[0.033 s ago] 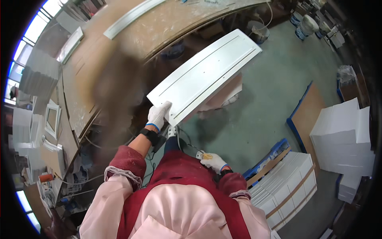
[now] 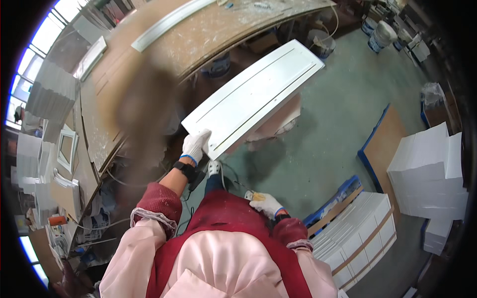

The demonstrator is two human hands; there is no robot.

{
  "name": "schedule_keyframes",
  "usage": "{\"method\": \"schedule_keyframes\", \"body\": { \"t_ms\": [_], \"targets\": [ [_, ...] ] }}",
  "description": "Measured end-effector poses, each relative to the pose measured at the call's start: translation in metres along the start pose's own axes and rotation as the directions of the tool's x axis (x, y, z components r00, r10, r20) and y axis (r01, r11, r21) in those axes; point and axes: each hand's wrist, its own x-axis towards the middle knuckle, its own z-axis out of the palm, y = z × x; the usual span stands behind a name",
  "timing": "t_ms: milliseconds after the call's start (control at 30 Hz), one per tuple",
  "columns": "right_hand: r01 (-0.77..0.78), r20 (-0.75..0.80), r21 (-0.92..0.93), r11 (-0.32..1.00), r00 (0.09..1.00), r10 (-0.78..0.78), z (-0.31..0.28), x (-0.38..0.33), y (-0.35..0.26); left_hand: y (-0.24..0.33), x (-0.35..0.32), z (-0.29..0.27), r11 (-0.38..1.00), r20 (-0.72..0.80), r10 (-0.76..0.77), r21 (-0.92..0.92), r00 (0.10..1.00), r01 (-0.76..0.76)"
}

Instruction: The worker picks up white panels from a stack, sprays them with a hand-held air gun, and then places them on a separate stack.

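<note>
A long white panel [image 2: 256,94] with two narrow grooves lies tilted across a pale stand [image 2: 278,124] in front of me. My left hand [image 2: 195,145], in a white glove with a black wrist strap, grips the panel's near corner. My right hand [image 2: 266,203], also in a white glove, is low beside my red apron. Its fingers are closed on a small yellowish pad [image 2: 257,196]. My shoe [image 2: 214,168] shows on the green floor just under the panel's near end.
A long dusty workbench [image 2: 208,35] with a white strip on it runs behind the panel. White panels are stacked at the right [image 2: 430,174] and lower right [image 2: 357,238]. Paint buckets [image 2: 382,35] stand at the far right, and frames and boards [image 2: 64,149] sit left.
</note>
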Motion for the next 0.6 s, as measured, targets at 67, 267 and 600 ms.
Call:
{"method": "schedule_keyframes", "body": {
  "t_ms": [67, 267, 600],
  "targets": [
    [-0.037, -0.043, -0.084, 0.996, 0.999, 0.033, 0.006, -0.017, -0.012, -0.03, 0.016, -0.032, 0.995, -0.072, 0.066, -0.067, 0.995, -0.071],
    [0.023, -0.003, -0.201, 0.979, 1.0, -0.024, 0.011, -0.064, -0.038, -0.01, -0.051, -0.058, 0.632, 0.215, 0.169, -0.773, 0.962, 0.061],
    [0.045, 0.292, -0.296, 0.954, 0.955, 0.045, 0.061, -0.068, -0.051, 0.002, -0.265, -0.204, 0.773, -0.259, 0.207, -0.547, 0.944, -0.32]
  ]
}}
